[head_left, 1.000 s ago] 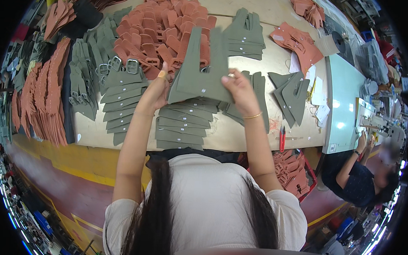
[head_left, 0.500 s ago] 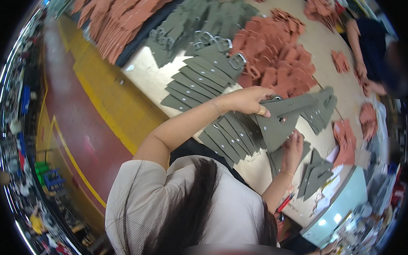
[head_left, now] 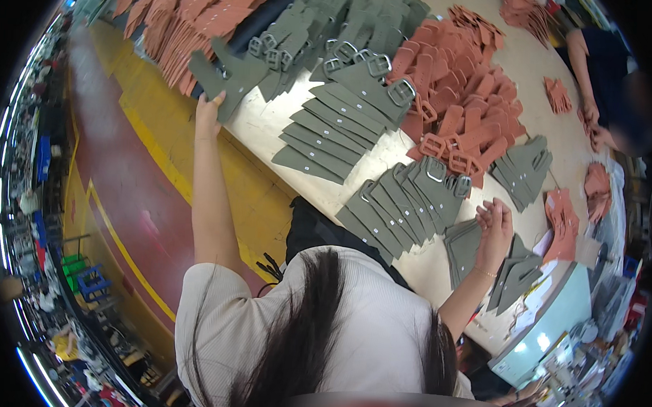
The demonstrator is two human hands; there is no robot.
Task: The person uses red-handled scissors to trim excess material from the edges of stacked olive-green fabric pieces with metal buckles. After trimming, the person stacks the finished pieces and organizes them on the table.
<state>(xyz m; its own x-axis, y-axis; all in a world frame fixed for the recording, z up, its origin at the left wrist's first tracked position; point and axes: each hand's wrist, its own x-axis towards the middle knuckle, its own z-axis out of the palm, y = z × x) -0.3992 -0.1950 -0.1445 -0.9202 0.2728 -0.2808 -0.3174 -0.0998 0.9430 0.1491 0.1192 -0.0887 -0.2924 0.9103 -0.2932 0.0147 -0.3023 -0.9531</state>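
My left hand is stretched out to the far left, its thumb and fingers closed on a flat grey-green leather piece with a strap-like arm. That piece reaches past the table's left edge, beside a pile of green buckled straps. My right hand hovers with loosely bent fingers and nothing visible in them. Below it lie green leather pieces, and just left of it is a fanned row of green buckled pieces. Another overlapping row of green pieces lies in the middle of the table.
Orange buckled straps are heaped at the table's centre, and orange pieces stack at far left. More green pieces and orange pieces lie to the right. Across the table another person works. A yellow-and-red floor runs along the left.
My left hand has swung from the middle to the far left, carrying the green leather piece. My right hand has parted from that piece and stayed on the right.
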